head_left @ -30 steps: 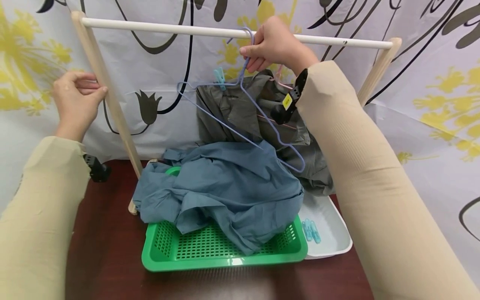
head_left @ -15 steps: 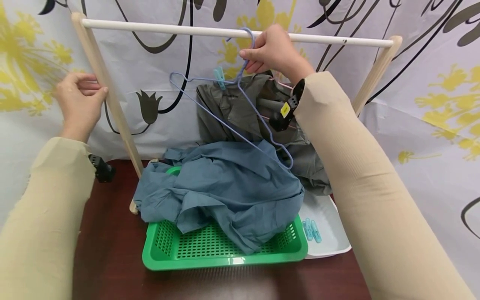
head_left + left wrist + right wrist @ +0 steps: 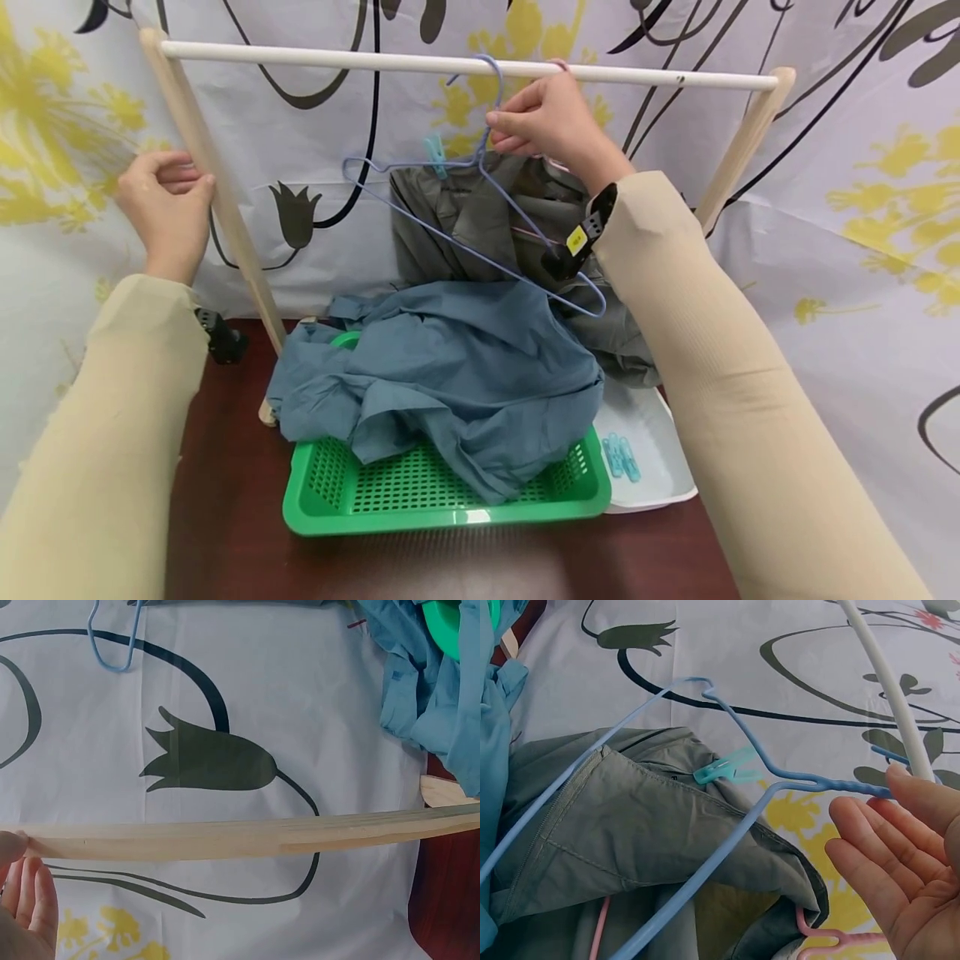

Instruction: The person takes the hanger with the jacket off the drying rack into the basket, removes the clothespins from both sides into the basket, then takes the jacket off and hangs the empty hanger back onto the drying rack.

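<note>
Right hand pinching blue hanger near rail, left hand pinching wooden end post, wide gap between

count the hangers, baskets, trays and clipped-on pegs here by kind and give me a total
Hangers: 2 (blue hanger, pink hanger)
Baskets: 1 (green basket)
Trays: 1 (white tray)
Clipped-on pegs: 1 (turquoise peg, on the grey garment)
Total: 5
</note>
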Motion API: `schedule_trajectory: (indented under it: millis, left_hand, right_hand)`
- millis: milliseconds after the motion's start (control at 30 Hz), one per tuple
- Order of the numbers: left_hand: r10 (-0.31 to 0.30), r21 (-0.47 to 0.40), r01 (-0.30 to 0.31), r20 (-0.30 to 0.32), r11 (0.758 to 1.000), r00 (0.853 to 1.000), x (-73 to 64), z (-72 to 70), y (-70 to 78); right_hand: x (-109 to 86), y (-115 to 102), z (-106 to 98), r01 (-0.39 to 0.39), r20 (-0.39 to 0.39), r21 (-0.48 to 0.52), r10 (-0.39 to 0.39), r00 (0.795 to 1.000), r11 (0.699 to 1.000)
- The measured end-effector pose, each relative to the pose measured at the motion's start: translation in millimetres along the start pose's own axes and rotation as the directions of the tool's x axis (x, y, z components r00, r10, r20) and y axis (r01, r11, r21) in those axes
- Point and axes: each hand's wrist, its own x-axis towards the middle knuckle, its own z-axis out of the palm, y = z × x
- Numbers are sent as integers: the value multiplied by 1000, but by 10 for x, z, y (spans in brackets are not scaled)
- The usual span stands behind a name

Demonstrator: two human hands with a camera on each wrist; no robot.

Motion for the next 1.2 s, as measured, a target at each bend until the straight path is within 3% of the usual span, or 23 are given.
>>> schedule_trajectory:
  millis: [467, 567, 733, 900, 1200]
  left_hand:
    - [-10, -27, 9, -36, 1000, 999, -50, -28, -28]
    - [18, 1, -18, 1, 1000, 1000, -101, -33, -15]
    - [55, 86, -66, 133, 994, 990, -202, -43, 7]
    - [72, 149, -119, 290, 982, 954, -309, -52, 33]
    - [66, 260, -224, 503, 939, 862, -516, 24, -3]
  right_hand:
    - [-178, 29, -42, -10, -24, -10, 10, 1000, 1000]
    - [-244, 52, -65, 23, -14, -52, -24, 1000, 998]
    - [-368, 128, -68, 79, 13, -55, -78, 997, 995]
    - [-500, 215, -31, 115, 47, -53, -112, 993, 992]
    - [-668, 400, 132, 218, 160, -143, -195, 968, 966]
